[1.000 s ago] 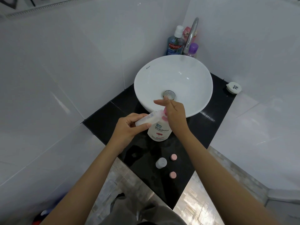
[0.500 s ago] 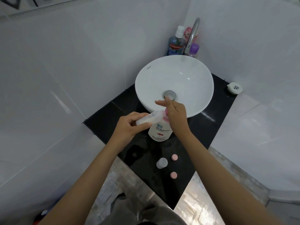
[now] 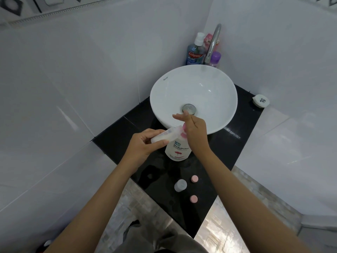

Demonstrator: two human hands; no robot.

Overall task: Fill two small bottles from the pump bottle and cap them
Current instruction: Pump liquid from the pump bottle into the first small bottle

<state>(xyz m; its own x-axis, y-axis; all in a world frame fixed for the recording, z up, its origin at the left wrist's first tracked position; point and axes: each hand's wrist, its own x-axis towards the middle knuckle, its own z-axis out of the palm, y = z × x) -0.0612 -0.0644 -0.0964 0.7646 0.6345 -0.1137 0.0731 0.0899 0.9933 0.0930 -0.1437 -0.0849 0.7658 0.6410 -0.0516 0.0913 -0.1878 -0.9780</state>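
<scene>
A white pump bottle (image 3: pixel 178 149) with a pink flower label stands on the black counter in front of the basin. My right hand (image 3: pixel 193 131) rests flat on its pink pump head, fingers spread. My left hand (image 3: pixel 145 143) holds a small clear bottle (image 3: pixel 166 136) tilted on its side, its mouth at the pump's spout; white liquid shows inside it. A second small clear bottle (image 3: pixel 180 185) stands upright nearer to me, between two loose pink caps (image 3: pixel 194 178) (image 3: pixel 193 198).
The white basin (image 3: pixel 193 92) sits on the black counter (image 3: pixel 242 136), with a chrome tap (image 3: pixel 213 42), a blue mouthwash bottle (image 3: pixel 195 52) and a purple-capped bottle (image 3: pixel 215 59) behind it. A small white round case (image 3: pixel 260 100) lies at the counter's far right corner. Tiled walls close in on both sides.
The hands keep the same pose on the pump and the small bottle. Only the view has shifted slightly.
</scene>
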